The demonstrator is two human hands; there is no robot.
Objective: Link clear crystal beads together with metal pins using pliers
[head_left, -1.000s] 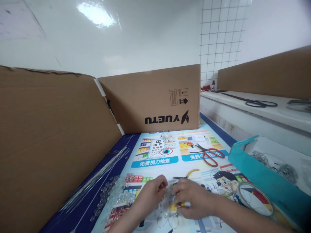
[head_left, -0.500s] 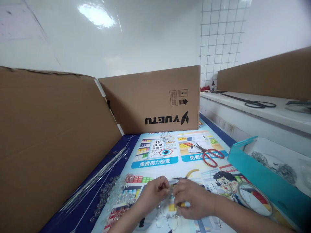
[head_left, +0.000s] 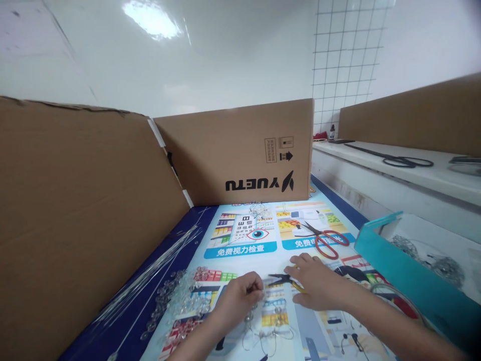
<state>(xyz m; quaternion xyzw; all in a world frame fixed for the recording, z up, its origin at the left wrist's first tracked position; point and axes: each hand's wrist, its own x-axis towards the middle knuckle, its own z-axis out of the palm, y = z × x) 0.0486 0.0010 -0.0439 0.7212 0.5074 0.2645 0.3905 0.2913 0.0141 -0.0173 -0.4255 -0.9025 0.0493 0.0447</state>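
My left hand [head_left: 238, 296] is closed in a pinch on a small piece of wire and clear beads [head_left: 259, 321] that lies on the printed mat [head_left: 244, 248]. My right hand [head_left: 315, 286] lies further right, fingers stretched flat over the yellow-handled pliers [head_left: 287, 279], touching their handles. The pliers' dark jaws point left toward my left hand. Whether the right fingers grip the pliers is not clear.
A pile of clear beads [head_left: 180, 298] and long thin wires [head_left: 150, 273] lie at the left. Red scissors [head_left: 326, 240] lie beyond my right hand. A teal box [head_left: 398, 271] with wire pieces stands at the right. Cardboard walls [head_left: 82, 210] enclose left and back.
My right hand has left the wire piece and moved right and forward onto the pliers, opening out. My left hand stays pinched on the piece.
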